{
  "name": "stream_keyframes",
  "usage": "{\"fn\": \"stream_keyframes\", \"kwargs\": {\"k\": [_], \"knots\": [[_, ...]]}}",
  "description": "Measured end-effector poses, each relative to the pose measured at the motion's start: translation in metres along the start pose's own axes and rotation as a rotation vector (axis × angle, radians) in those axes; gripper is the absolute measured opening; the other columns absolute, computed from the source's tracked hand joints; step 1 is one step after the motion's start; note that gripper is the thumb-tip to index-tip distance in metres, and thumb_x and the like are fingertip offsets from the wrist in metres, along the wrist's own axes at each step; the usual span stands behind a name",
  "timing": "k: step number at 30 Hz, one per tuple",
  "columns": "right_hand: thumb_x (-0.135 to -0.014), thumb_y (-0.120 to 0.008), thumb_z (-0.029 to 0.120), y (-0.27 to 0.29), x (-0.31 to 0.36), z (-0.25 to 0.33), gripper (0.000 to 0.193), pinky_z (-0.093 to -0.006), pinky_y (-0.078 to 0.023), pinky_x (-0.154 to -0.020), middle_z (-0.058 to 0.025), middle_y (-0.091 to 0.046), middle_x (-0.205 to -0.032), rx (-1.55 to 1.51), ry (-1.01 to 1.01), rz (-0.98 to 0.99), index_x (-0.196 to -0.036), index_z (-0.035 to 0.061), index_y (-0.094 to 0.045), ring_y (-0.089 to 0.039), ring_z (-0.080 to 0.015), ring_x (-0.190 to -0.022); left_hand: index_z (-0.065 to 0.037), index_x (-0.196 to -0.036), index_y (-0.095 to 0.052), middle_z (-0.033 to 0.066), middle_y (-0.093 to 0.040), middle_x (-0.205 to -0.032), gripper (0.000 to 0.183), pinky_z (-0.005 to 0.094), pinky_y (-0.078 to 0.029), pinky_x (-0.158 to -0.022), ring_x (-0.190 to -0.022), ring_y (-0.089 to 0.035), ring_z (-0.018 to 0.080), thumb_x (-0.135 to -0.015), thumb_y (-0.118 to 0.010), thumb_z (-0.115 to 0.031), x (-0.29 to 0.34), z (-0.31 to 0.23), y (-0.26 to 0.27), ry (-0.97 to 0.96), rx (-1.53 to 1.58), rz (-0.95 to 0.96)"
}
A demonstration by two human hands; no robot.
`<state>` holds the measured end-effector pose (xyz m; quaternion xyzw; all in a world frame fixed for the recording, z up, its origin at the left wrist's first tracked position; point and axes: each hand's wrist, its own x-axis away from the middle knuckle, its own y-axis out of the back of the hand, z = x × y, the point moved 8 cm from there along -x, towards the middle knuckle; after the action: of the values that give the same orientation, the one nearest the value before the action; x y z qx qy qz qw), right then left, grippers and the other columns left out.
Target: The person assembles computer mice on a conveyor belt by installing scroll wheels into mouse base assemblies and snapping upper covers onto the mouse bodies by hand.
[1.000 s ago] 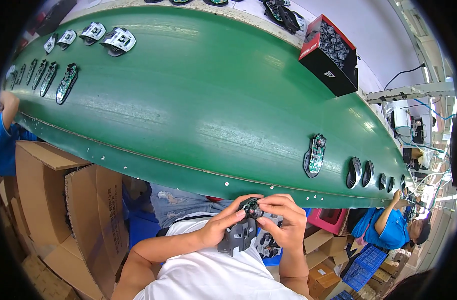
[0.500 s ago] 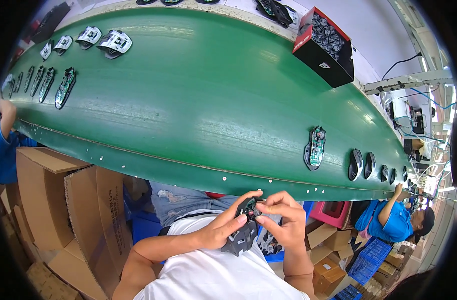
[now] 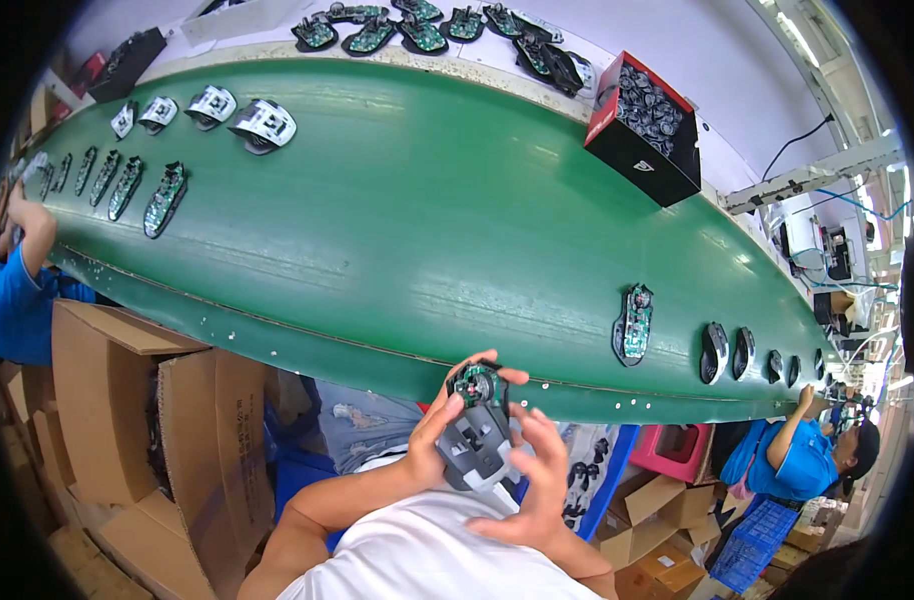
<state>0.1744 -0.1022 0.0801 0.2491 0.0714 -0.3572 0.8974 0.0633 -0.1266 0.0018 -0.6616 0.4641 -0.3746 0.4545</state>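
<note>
A half-assembled computer mouse [image 3: 474,440], with a grey shell and a green circuit board showing at its far end, is held up in front of my white shirt. My left hand [image 3: 429,432] grips it along its left side, with fingertips curling round the far end. On the other side my right hand [image 3: 539,485] has its fingers spread close to the shell, and I see nothing in them. Beyond both hands, an open mouse base with a green board [image 3: 633,325] lies on the green conveyor belt [image 3: 407,210].
Several mouse bases [image 3: 165,200] and white-grey shells [image 3: 264,125] line the belt's left. Black mouse parts [image 3: 714,352] lie right. A box of small dark parts [image 3: 645,165] sits at the far edge. Cardboard boxes [image 3: 212,440] and a blue bin [image 3: 617,470] flank me. Co-workers [image 3: 792,455] sit at both sides.
My right hand has come off the circuit-board end and opened out. The mouse has turned so its grey shell shows more. The whole view has shifted, showing more boards at the far edge.
</note>
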Motion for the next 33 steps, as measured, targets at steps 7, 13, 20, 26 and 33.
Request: {"fn": "stream_keyframes", "kwargs": {"k": [7,13,20,26,33], "knots": [[-0.065,-0.088,0.03,-0.013,-0.016,0.015,0.059,-0.067,-0.029,-0.109,-0.0188,-0.05,-0.133,0.413,0.24,-0.074,-0.114,0.0165,-0.059,-0.031,-0.0547,-0.136,-0.011,-0.152,-0.022,0.0237,-0.033,-0.153,0.066,0.0527,-0.045,-0.104,-0.122,-0.055,0.041,-0.098,-0.046,-0.04,-0.016,0.001,-0.024,0.035,0.233,0.167],[-0.069,-0.084,0.027,-0.008,-0.01,0.005,0.066,-0.066,-0.038,-0.106,-0.0196,-0.043,-0.135,0.221,0.32,-0.143,-0.122,0.0168,-0.046,-0.038,-0.0557,-0.132,-0.01,-0.152,-0.022,0.0241,-0.032,-0.153,0.067,0.0495,-0.045,-0.105,-0.124,-0.054,0.0401,-0.098,-0.048,-0.039,-0.015,-0.011,-0.028,-0.049,0.101,0.18],[-0.092,-0.067,0.042,0.017,-0.022,-0.023,0.062,-0.0452,-0.04,-0.106,-0.0239,-0.039,-0.141,0.041,0.038,-0.488,-0.134,0.0061,-0.039,-0.048,-0.0334,-0.125,-0.002,-0.148,-0.028,0.0232,-0.055,-0.134,0.062,0.0431,-0.04,-0.11,-0.128,-0.054,0.0331,-0.096,-0.048,-0.03,-0.019,-0.02,-0.016,-0.148,-0.262,-0.139],[-0.092,-0.067,0.043,0.003,-0.024,-0.041,0.064,-0.0419,-0.036,-0.109,-0.0219,-0.038,-0.144,-0.035,-0.033,-0.473,-0.136,0.0048,-0.039,-0.044,-0.0306,-0.129,0.001,-0.137,-0.043,0.0104,-0.056,-0.126,0.053,0.0327,-0.044,-0.102,-0.115,-0.056,0.0166,-0.096,-0.065,-0.025,-0.029,-0.026,-0.004,-0.261,-0.369,-0.221],[-0.095,-0.061,0.047,0.003,-0.015,-0.04,0.065,-0.0444,-0.045,-0.103,-0.0233,-0.037,-0.146,-0.048,0.067,-0.519,-0.135,0.0027,-0.037,-0.047,-0.034,-0.128,0.002,-0.136,-0.043,0.0111,-0.06,-0.12,0.049,0.0293,-0.047,-0.095,-0.109,-0.058,0.0147,-0.094,-0.064,-0.014,-0.017,-0.033,-0.026,-0.42,-0.642,-0.131]]}}
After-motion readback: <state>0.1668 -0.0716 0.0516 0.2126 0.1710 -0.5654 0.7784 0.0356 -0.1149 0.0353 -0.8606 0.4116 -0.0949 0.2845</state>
